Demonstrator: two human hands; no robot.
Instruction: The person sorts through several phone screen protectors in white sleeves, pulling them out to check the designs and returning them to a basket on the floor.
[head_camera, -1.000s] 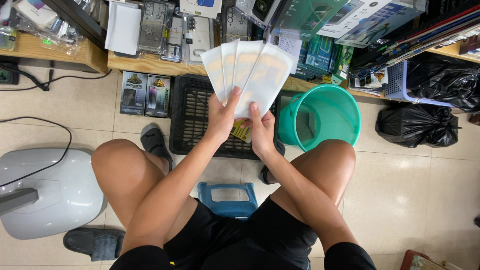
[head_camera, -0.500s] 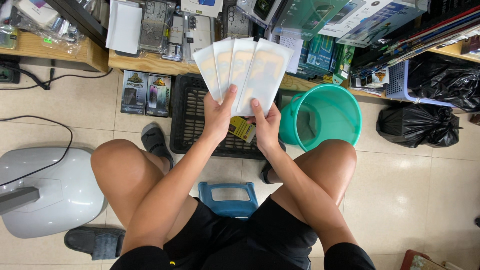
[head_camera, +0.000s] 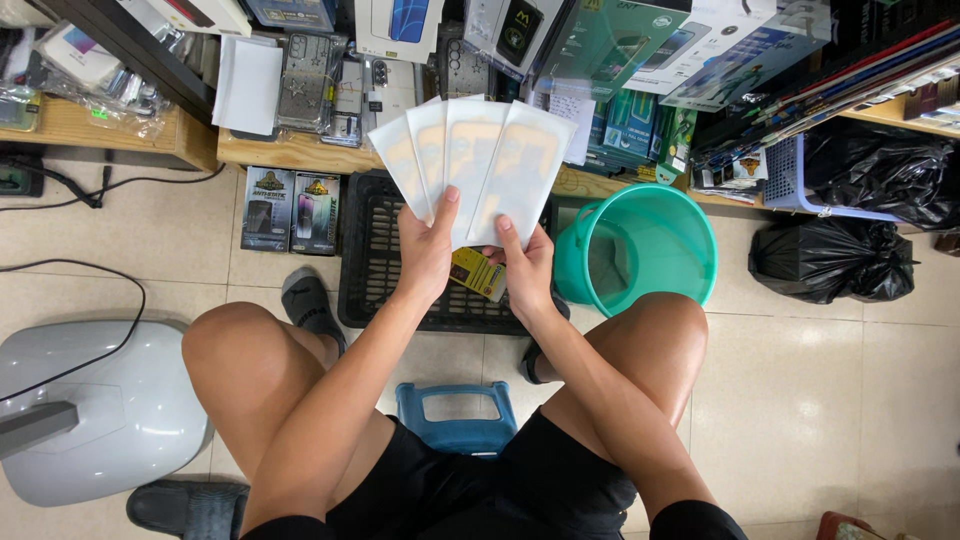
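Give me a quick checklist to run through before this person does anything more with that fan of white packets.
1. Both hands grip the fan: left hand and right hand hold the white packets at the bottom. Ok.
2. Packets spread, each showing: ok.
3. Teal bucket upright, mouth open: ok.
4. Black crate under the hands: ok.
5. Packet count: cannot tell; overlapped.

Bare arms and legs; black shorts (head_camera: 470, 500); dark slip-on sandals (head_camera: 310, 300) on both feet.
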